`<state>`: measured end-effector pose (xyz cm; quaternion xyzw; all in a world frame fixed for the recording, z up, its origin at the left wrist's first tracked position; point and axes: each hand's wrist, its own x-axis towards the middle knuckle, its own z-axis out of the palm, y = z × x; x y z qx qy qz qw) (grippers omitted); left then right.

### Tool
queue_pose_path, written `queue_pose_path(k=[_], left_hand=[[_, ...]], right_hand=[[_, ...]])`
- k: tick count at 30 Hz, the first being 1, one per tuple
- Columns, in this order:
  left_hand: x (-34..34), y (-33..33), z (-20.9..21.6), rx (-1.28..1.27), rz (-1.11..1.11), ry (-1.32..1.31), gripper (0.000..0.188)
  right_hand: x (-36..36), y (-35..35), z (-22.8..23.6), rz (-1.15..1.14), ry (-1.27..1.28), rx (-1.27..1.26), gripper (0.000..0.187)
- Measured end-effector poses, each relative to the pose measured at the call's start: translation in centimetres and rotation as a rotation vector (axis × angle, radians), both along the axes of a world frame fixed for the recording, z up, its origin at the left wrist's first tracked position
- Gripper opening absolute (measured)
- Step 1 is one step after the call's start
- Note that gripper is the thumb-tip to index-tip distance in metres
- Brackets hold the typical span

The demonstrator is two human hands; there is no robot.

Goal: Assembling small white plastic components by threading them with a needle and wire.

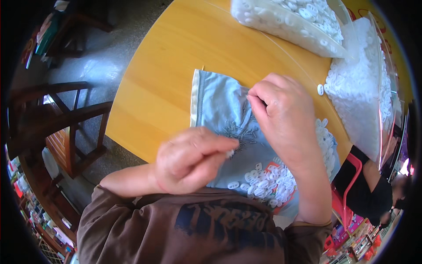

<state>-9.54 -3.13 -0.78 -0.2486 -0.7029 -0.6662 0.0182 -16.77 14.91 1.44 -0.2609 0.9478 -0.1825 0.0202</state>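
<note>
A light-blue cloth (222, 94) with a pale edge strip lies on the table in front of me. On it is a loose pile of small grey metal pieces (246, 136) that look like springs. Closer to me, a heap of small white oval pieces with holes (270, 182) covers part of the cloth. My left hand (191, 160), slightly blurred, is closed, with a white oval piece (230, 153) at its fingertips. Beyond the metal pieces, my right hand (285, 116) pinches thumb and forefinger together above the cloth; a tiny dark bit shows there, too small to name.
Two clear plastic containers full of white oval pieces, one at the far edge (285, 24) and one at the right (358, 92), stand on the yellow table (160, 66). One loose white piece (320, 89) lies between them. Wooden chairs (66, 127) are left; a person in black (367, 189) sits right.
</note>
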Motion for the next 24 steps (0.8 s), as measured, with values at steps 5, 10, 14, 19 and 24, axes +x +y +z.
queue_pose_path(k=[5, 10, 14, 19, 24], left_hand=[[-1.9, -1.6, 1.3, -0.215, 0.221, -0.062, 0.022], [-5.5, -2.6, 1.7, -0.468, 0.287, 0.248, 0.020], [-8.0, -1.9, 0.1, -0.463, 0.241, 0.290, 0.020], [-9.1, -0.4, 0.4, -0.468, 0.025, 0.271, 0.017], [-7.8, 1.5, 3.6, -0.065, -0.039, -0.412, 0.018]], right_hand=[[-0.3, -0.2, -0.5, -0.019, 0.020, -0.077, 0.009], [-1.5, -0.2, -0.5, 0.040, -0.039, -0.018, 0.009], [-2.3, 0.4, 0.1, -0.090, -0.320, -0.197, 0.006], [-2.1, 1.7, 0.9, -0.377, -0.729, -0.765, 0.006], [0.2, 2.9, 2.4, -0.339, -0.653, -1.066, 0.013]])
